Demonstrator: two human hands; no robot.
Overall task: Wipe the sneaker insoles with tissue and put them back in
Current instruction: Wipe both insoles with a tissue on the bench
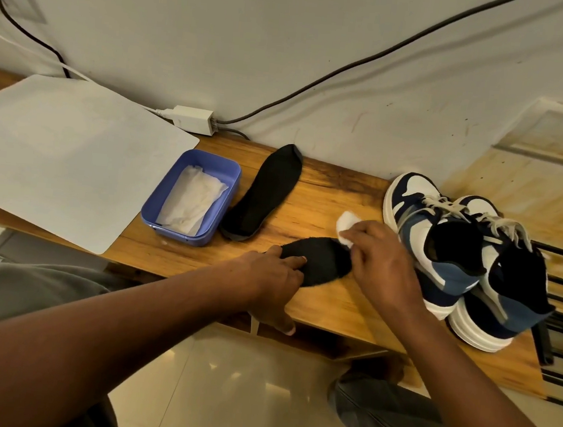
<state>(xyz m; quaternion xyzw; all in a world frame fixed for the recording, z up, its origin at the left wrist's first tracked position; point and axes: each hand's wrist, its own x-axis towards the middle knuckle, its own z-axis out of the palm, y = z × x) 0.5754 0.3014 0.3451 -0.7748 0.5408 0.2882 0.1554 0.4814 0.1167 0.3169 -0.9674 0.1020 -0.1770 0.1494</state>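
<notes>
Wooden desk [309, 195] against wall. Left hand [272, 274] fingers flat, pinning near insole [320, 261]; right hand [386, 258] fingers gripping tissue [346, 221] at its tip. Second insole [264, 194] beside blue tray [225, 208].

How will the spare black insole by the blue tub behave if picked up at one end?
The insole looks thin and flat, so probably light and floppy, drooping from a one-end grip. Its surface seems fabric-like, so likely not slippery. It lies flat on the bench, so it shouldn't roll.
</notes>
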